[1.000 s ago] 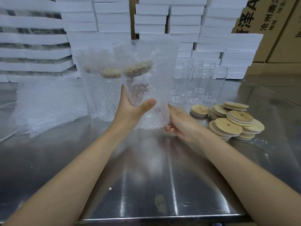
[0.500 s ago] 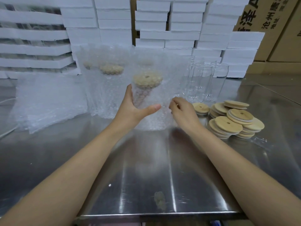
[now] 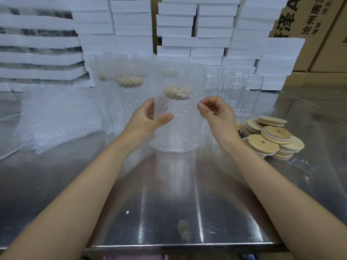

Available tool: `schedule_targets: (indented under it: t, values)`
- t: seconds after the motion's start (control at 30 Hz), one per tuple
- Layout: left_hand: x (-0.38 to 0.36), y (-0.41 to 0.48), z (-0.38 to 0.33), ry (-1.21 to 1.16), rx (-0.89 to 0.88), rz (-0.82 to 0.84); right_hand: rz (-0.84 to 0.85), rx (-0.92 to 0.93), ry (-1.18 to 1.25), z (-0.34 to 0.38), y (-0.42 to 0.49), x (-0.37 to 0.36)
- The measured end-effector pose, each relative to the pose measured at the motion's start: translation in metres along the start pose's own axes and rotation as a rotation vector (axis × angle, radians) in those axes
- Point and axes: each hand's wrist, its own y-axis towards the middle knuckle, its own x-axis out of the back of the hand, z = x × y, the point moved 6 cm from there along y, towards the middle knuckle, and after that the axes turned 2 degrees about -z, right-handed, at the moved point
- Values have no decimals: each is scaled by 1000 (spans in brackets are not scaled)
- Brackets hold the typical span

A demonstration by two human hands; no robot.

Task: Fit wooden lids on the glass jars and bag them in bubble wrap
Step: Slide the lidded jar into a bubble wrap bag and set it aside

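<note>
A glass jar with a wooden lid (image 3: 178, 92) stands inside a bubble wrap bag (image 3: 180, 132) on the steel table (image 3: 169, 194). My left hand (image 3: 148, 119) grips the bag's left side, thumb in front and fingers behind. My right hand (image 3: 216, 115) is at the bag's right edge, its curled fingertips pinching the wrap. Behind and to the left stand more bagged jars (image 3: 127, 102). Several bare glass jars (image 3: 232, 91) stand at the back right. A pile of wooden lids (image 3: 272, 139) lies to the right.
A heap of flat bubble wrap bags (image 3: 58, 113) lies at the left. Stacks of white foam boxes (image 3: 195, 42) line the back, with cardboard cartons (image 3: 319, 44) at the far right. The table's front edge (image 3: 178, 244) runs near me.
The bagged jar came down from the air and now stands on the table. My right hand moved from under the bag up to its right edge.
</note>
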Motion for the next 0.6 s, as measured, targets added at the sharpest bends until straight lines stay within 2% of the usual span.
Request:
schedule_targets:
  t: [0.17, 0.3, 0.37, 0.6]
  values:
    - [15, 4, 2, 5, -5, -31, 91, -42, 22, -7, 0, -3]
    - [12, 3, 6, 64, 42, 41, 368, -111, -54, -19, -6, -14]
    - [8, 1, 8, 95, 45, 46, 438, -133, -106, -28, -13, -22]
    - [-9, -2, 7, 60, -18, -74, 196, -35, -176, -34, -19, -15]
